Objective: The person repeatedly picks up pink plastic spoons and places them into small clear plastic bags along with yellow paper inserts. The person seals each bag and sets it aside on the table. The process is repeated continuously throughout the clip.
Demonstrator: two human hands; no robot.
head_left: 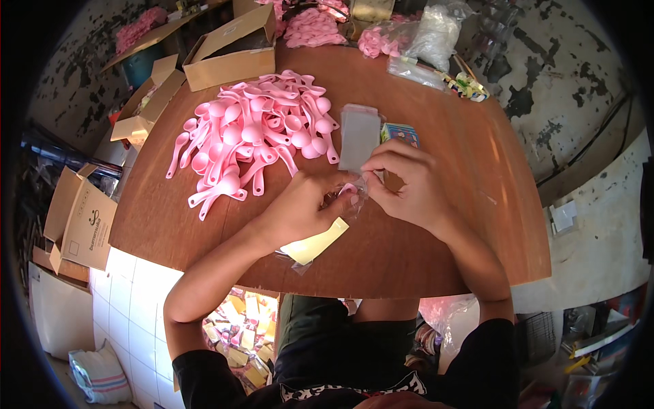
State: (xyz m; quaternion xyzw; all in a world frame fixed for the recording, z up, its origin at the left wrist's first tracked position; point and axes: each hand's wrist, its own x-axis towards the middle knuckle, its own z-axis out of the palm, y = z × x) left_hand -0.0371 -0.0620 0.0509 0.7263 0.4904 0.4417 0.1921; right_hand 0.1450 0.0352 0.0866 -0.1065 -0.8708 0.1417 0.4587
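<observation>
Left forearm angling up and inward, elbow bent out wide, and there's the left hand curled into a grip, thumb beside the forefinger! Across from it, the right hand, back turned upward, thumb and forefinger pinching tip to tip. Right forearm slants inward too, both hands close together, fingertips nearly meeting.

Hands pinching clear bag, spoon apparently inside, pink spoon heap

The right of the table offers passage, while pink spoons block its back left
</observation>
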